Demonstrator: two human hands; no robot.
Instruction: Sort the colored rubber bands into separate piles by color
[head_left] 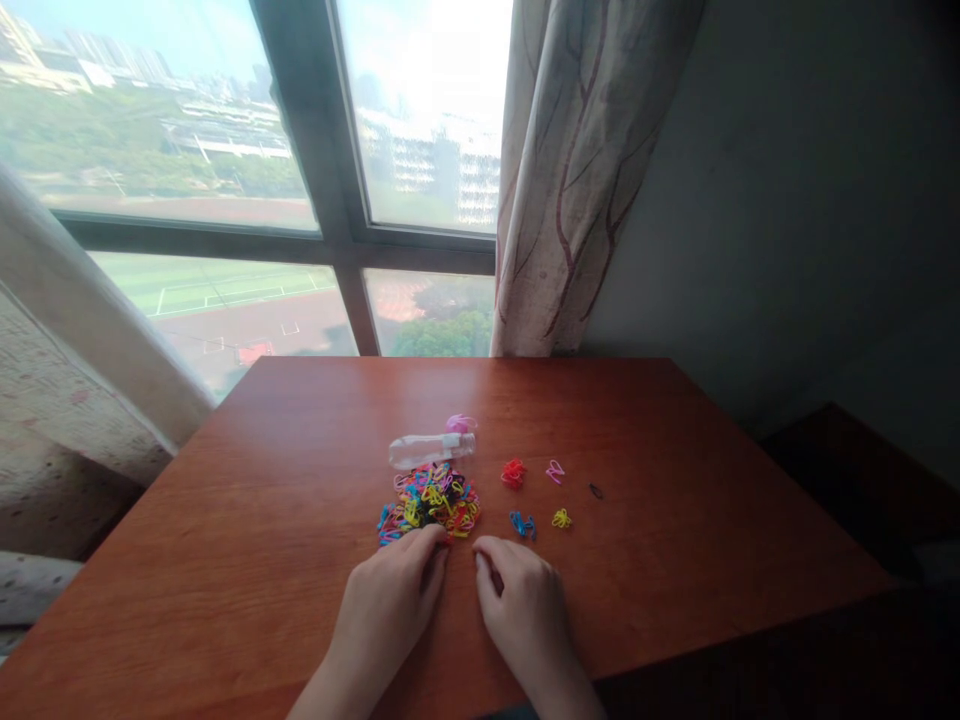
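Observation:
A mixed heap of small coloured elastic bands point(431, 497) lies on the wooden table, just beyond my left hand point(394, 590). That hand is closed, thumb and index finger pinched at the heap's near edge, with a bit of a red elastic band point(448, 540) showing at the tips. My right hand point(521, 590) is curled a short way to the right, its thumb and index tip together; whatever they hold, if anything, is too small to make out. Beyond it are separate little groups: red bands point(513, 473), blue bands point(523, 524) and yellow bands point(562, 518).
Pink bands point(554, 471) and a single black band point(596, 491) lie farther right. Behind the heap a clear plastic bottle point(427, 450) rests on its side, beside a pink-purple item point(460, 423). The table point(675, 560) meets a window and curtain point(577, 180) at its far edge.

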